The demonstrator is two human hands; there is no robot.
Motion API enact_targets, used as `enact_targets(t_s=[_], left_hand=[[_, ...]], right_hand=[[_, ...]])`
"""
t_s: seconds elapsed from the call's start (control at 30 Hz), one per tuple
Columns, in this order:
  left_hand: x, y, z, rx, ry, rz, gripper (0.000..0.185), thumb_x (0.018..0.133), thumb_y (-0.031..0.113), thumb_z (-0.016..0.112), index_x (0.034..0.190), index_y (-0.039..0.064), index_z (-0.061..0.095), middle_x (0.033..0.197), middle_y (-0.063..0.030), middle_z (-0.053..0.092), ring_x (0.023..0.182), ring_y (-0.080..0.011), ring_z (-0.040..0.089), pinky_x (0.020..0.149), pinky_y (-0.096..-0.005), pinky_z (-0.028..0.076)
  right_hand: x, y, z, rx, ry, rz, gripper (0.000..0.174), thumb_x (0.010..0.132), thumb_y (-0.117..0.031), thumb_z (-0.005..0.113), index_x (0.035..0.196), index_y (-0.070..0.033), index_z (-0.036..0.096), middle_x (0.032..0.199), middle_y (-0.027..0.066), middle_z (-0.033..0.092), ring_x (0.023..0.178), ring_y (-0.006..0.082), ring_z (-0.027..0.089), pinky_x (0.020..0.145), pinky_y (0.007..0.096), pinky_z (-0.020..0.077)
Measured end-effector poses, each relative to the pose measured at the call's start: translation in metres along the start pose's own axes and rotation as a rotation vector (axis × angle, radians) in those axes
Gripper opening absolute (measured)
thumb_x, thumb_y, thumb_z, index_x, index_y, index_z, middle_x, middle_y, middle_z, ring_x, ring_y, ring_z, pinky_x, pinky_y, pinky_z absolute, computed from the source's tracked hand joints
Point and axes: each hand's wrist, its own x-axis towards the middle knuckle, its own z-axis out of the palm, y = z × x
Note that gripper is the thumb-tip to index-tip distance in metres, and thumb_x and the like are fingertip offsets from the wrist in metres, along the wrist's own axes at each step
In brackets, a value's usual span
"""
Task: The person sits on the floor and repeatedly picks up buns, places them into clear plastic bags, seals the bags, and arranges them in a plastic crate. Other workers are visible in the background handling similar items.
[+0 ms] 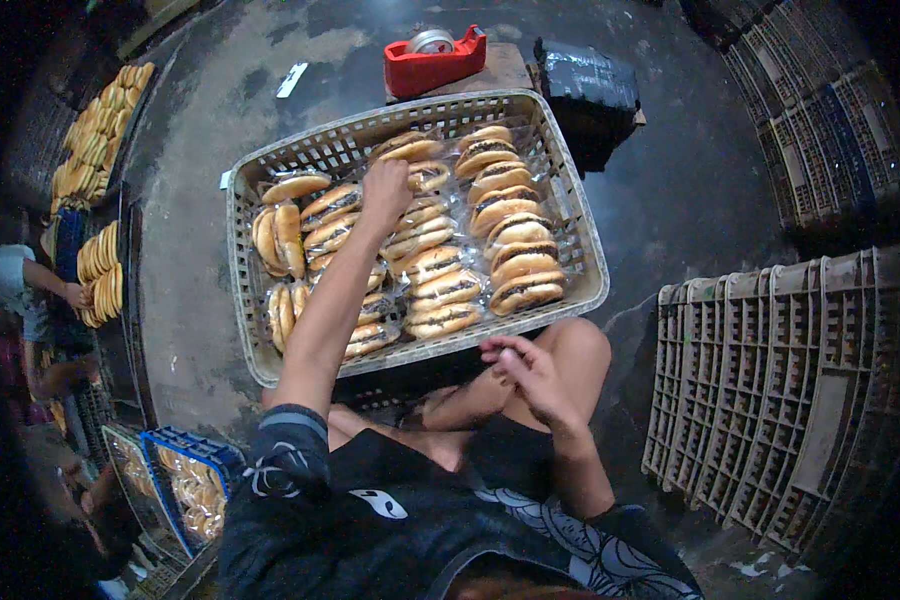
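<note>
A pale plastic basket (598, 281) with lattice sides stands in front of my crossed legs. Rows of filled buns (442, 289) in clear wrappers fill it, most of them on edge with a dark filling showing. My left hand (386, 191) reaches over the basket to its far middle, against a wrapped bun (427, 177). Its fingers point down and are hidden behind the back of the hand, so a grip cannot be made out. Above my knee, just outside the basket's near rim, my right hand (529, 375) is raised with bent fingers apart and nothing in it.
Beyond the basket, a red tape dispenser (436, 61) sits on a board beside a dark taped bundle (591, 75). Crates (757, 390) stand at right. At left are trays of buns (97, 142), another person's hand (79, 295), and a blue crate (191, 450) of wrapped buns.
</note>
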Motion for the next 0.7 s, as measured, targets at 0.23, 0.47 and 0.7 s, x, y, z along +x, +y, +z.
enact_targets(t_s=[0.23,0.47,0.7], left_hand=[[-0.208,0.054,-0.091,-0.374,0.544,0.478,0.053,0.073,0.024,0.063,0.123,0.017,0.047,0.132,-0.0151,0.037,0.124,-0.036,0.03,0.1,-0.0445,0.022],[-0.335,0.067,-0.101,-1.676,-0.03,-0.257,0.084,0.067,0.029,0.075,0.13,-0.002,0.029,0.127,-0.0123,0.04,0.116,-0.0219,0.04,0.097,-0.0343,0.033],[-0.361,0.055,-0.094,-1.977,-0.303,-0.11,0.078,0.075,0.019,0.067,0.135,0.002,0.02,0.137,-0.0146,0.028,0.127,-0.0226,0.027,0.103,-0.0358,0.023]], right_hand=[[-0.004,-0.017,0.027,0.598,-0.079,-0.354,0.052,0.087,-0.03,0.052,0.127,0.001,0.039,0.125,0.0134,0.045,0.117,0.0251,0.042,0.094,0.0383,0.0369],[-0.067,-0.004,0.084,-0.205,0.211,-0.55,0.026,0.086,-0.015,0.056,0.107,-0.001,0.056,0.102,0.0103,0.058,0.091,0.0231,0.056,0.08,0.032,0.044],[-0.081,-0.018,0.081,-0.229,0.159,-0.489,0.013,0.088,-0.01,0.05,0.08,-0.002,0.057,0.075,0.0064,0.056,0.069,0.0156,0.053,0.061,0.0297,0.0434]])
